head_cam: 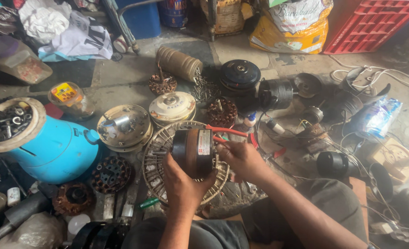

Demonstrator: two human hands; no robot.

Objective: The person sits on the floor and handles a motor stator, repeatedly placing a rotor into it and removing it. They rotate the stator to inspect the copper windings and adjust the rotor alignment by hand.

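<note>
My left hand (182,186) grips a small black cylindrical motor (193,150) from below and holds it above a round wire fan guard (154,159) lying on the floor. My right hand (242,159) sits at the motor's right side, fingers closed around the red handles of pliers (227,131) that point toward the motor. A white label wraps the motor's body.
A blue gas cylinder (52,150) lies at the left, a tray of bearings (8,122) on its end. Cream fan housings (124,127) (172,107), copper-wound stators (222,112), black motors (239,74) and tangled wires (306,133) crowd the floor. A red crate (370,25) stands far right.
</note>
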